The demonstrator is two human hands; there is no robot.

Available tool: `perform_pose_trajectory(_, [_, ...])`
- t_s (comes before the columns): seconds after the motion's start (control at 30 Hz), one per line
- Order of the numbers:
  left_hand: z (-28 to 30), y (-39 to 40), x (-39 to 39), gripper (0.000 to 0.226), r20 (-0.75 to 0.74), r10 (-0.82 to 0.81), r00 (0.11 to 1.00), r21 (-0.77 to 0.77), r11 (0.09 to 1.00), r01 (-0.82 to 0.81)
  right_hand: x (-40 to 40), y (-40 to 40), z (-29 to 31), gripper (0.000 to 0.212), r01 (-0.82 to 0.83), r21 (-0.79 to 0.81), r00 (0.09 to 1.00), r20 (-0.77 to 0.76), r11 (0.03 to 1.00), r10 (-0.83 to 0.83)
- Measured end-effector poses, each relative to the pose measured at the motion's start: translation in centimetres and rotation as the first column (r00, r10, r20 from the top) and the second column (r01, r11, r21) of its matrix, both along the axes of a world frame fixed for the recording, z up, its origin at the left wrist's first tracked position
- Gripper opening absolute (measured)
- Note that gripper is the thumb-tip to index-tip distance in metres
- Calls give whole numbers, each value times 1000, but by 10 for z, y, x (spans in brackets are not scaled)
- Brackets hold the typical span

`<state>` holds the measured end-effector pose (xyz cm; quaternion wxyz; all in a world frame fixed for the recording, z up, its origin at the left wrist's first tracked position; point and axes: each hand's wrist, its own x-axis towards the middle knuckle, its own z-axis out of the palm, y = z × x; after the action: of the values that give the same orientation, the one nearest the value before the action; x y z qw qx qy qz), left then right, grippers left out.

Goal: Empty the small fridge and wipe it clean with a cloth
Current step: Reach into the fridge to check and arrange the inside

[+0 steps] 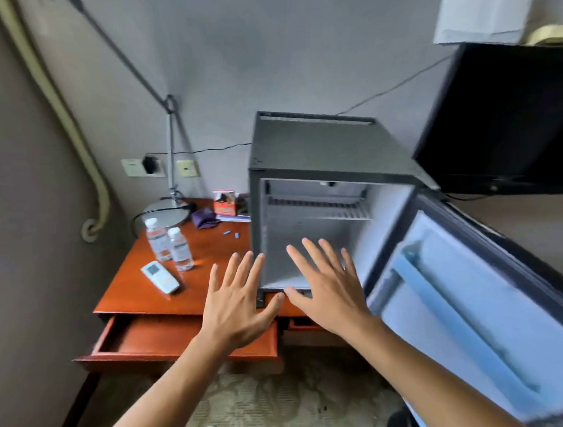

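Your left hand (pixel 237 302) is spread flat, fingers straight and apart, holding nothing. Your right hand (pixel 329 288) is spread the same way, also holding nothing. The 2 thumbs nearly meet; contact cannot be confirmed.

Beyond both hands: small fridge (pixel 330 192) on the wooden desk (pixel 142 298), door (pixel 468 302) swung wide to the right of your right hand. Interior reads bare apart from 1 wire shelf (pixel 318 207) high up. Right fingertips overlap the cavity opening; left fingertips overlap its left front edge.

Left of your left hand: 2 water bottles (pixel 169 246) upright, just beside each other; white remote (pixel 160 276) lying flat in front of them. Purple cloth (pixel 203 218) farther back, near the desk lamp base (pixel 167 212).

Below your left hand: desk drawer (pixel 182 338) pulled out.

Frame blurred at the door.
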<state>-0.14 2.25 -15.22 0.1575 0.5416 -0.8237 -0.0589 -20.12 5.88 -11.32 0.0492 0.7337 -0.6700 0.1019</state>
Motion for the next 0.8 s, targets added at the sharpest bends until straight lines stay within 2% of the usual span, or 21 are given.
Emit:
perform_pose_trajectory(0.17, [-28,-87,116,90,33,175,984,0,985,-175,125,-119,-31,71,-169,38,983,81,985,166])
perform_pose_trajectory(0.37, [-59,-202,221,91,91,337,937,65,937,-344,239,-276,-71,70,-230,144,966,154,963,208])
perform_pose_trajectory(0.5, [-81,-285,246,88,179,318,931,122,932,-341,290,-362,-110,71,-229,266,965,190,937,182])
perform_pose_trajectory(0.63, [-110,-361,245,83,293,235,927,206,931,-301,311,-412,-144,67,-144,421,978,198,896,64])
perform_pose_trajectory(0.73, [-131,-389,245,87,336,217,917,235,923,-305,305,-420,-169,45,-133,472,978,204,871,38])
perform_pose_trajectory(0.8, [-135,-395,240,75,319,225,920,250,917,-311,302,-419,-178,30,-141,471,970,240,871,28])
